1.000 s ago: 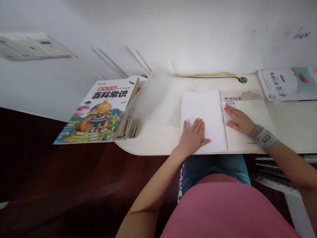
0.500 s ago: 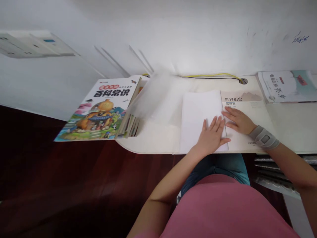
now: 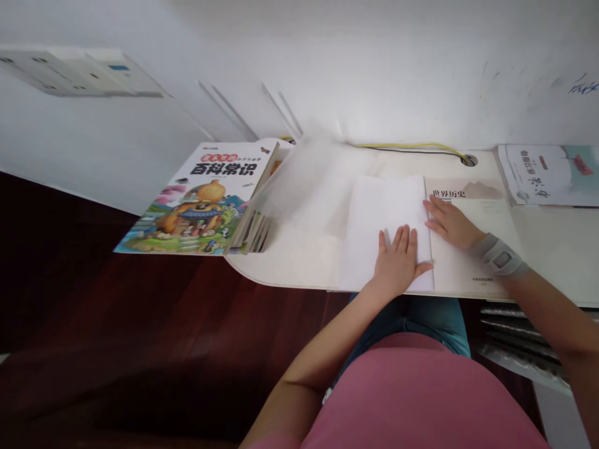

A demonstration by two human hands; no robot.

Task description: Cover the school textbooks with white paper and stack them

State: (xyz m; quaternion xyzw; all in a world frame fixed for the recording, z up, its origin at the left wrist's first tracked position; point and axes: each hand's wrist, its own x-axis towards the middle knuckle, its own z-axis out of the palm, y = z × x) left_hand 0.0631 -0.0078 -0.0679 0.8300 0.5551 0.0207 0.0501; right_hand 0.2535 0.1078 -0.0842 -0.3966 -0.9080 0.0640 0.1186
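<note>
Head view: the left hand (image 3: 400, 262) lies flat, fingers spread, on the white page (image 3: 374, 206), thumb at the fold where it meets the history book (image 3: 470, 274); the right hand (image 3: 452, 223), open and flat too, presses the book's titled sheet. Done well, this likely wants even palm weight close to the fold, the right hand pinning the book against sliding on the surface (image 3: 299, 268). A stack of picture books (image 3: 201, 206) sits well apart, left.
</note>
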